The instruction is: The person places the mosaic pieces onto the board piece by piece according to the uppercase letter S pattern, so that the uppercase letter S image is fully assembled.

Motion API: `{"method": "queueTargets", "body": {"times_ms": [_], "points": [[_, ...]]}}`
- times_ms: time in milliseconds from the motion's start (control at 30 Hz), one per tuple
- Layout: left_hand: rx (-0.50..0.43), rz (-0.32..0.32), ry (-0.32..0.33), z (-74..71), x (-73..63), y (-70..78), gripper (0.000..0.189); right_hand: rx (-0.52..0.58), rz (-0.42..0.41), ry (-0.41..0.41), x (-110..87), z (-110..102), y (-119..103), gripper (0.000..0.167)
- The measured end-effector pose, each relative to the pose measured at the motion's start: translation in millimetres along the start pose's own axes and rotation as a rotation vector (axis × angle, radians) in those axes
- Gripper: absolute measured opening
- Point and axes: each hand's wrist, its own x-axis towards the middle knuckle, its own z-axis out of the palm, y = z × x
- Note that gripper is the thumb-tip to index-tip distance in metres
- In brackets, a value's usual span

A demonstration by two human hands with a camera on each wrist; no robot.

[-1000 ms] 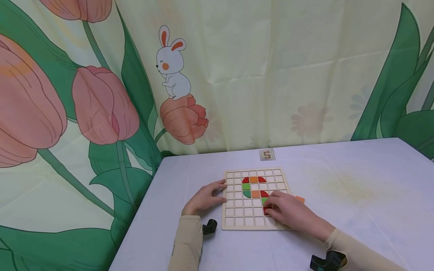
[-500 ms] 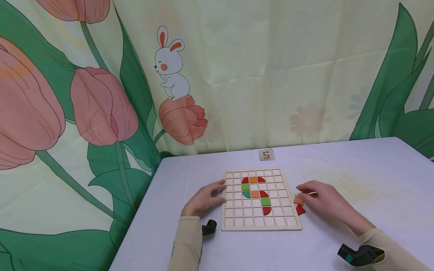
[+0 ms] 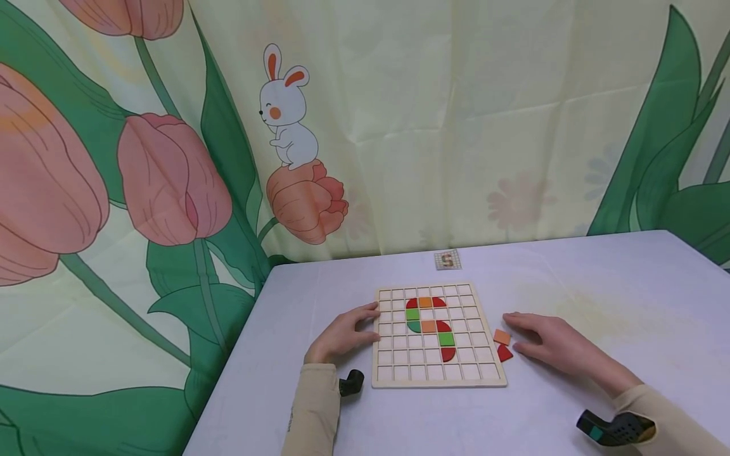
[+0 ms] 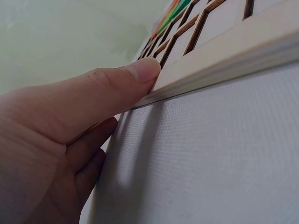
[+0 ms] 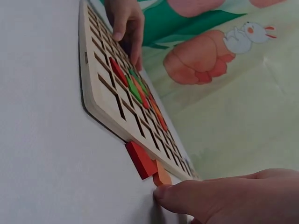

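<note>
A wooden grid board lies on the table. Red, orange and green tiles fill some cells in an S-like curve, with a red quarter-round tile at its lower end. My left hand rests against the board's left edge, thumb and fingers apart; the left wrist view shows the thumb touching the frame. Beside the board's right edge lie a loose orange square tile and a loose red tile. My right hand is just right of them, fingers relaxed, holding nothing.
A small card with a gridded picture lies behind the board near the table's back edge. A printed curtain hangs behind the white table.
My right hand has left the red quarter-round tile in the board and moved right, past the loose tiles, its fingers loosening. The left hand has stayed at the board's edge.
</note>
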Motion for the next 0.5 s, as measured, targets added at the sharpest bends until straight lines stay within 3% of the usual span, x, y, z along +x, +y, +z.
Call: {"method": "queueTargets", "body": {"times_ms": [267, 500], "points": [[0.007, 0.020, 0.006, -2.2, -0.2, 1.3, 0.055, 0.020, -0.053, -0.033, 5.0, 1.0, -4.3, 0.045], [0.005, 0.010, -0.003, -0.2, 0.8, -1.6, 0.057, -0.048, -0.100, 0.039, 10.3, 5.0, -6.9, 0.028]]}}
